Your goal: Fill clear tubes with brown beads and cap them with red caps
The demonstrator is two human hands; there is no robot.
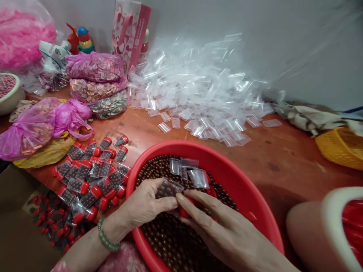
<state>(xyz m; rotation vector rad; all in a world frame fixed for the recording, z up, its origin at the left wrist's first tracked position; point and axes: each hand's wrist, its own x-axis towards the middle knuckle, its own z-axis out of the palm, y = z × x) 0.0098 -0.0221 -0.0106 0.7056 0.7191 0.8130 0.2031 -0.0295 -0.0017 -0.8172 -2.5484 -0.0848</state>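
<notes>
My left hand [150, 204] is closed on a small clear plastic case [167, 189] with brown balls inside, above a red basin [249, 211]. The fingers of my right hand [212, 215] pinch a red cap [185, 208] at the near end of that case. Whether the cap is fully seated cannot be made out. Glossy brown balls [167, 241] lie in the basin under both hands. Several clear plastic cases [198, 177] rest on the balls just beyond my fingers, next to another red piece [211, 192].
Left of the basin lies a pile of filled, red-capped cases [93, 170], with more lower down [56, 219]. A heap of clear cases [198, 94] stands against the wall. Pink bags [96, 68], a yellow basket [337, 147] and a pale bucket [309, 223] surround the work area.
</notes>
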